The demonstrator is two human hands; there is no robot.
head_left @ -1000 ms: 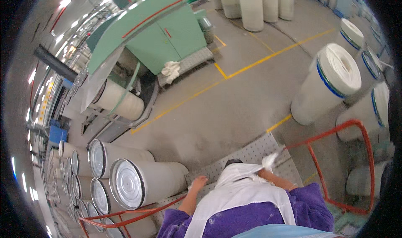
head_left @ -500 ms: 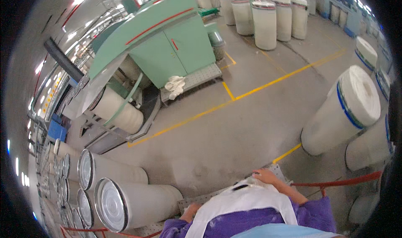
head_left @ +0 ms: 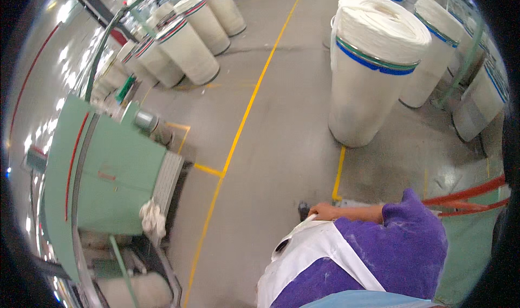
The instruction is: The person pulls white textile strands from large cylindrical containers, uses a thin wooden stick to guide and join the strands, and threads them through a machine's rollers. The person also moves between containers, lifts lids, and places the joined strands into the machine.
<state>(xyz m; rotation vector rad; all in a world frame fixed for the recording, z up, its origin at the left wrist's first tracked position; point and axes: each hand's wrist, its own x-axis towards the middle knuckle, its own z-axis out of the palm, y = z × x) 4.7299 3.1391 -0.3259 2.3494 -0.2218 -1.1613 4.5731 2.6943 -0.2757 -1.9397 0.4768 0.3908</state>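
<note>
My right hand (head_left: 324, 211) is at the front of the white apron (head_left: 300, 256) I wear over a purple top. Its fingers are curled at the apron's edge, and a thin white fold shows beside the fingertips. A dark opening or mark (head_left: 281, 246) lies on the apron just below that hand. Beyond the fingers, a small dark shape, perhaps a shoe tip (head_left: 304, 210), shows against the floor. My left hand is out of the picture.
Ahead to the right stands a tall white can (head_left: 374, 99) heaped with coiled sliver, with more cans behind it. A green machine cabinet (head_left: 116, 172) with a white cloth (head_left: 153, 219) is at left. Red rails (head_left: 471, 191) run at right. Yellow lines (head_left: 250, 105) mark the floor.
My view has swung to the right, so the cabinet now sits farther left and the lidded cans at lower left are gone. My left hand has left the picture; the right stays at the apron.
</note>
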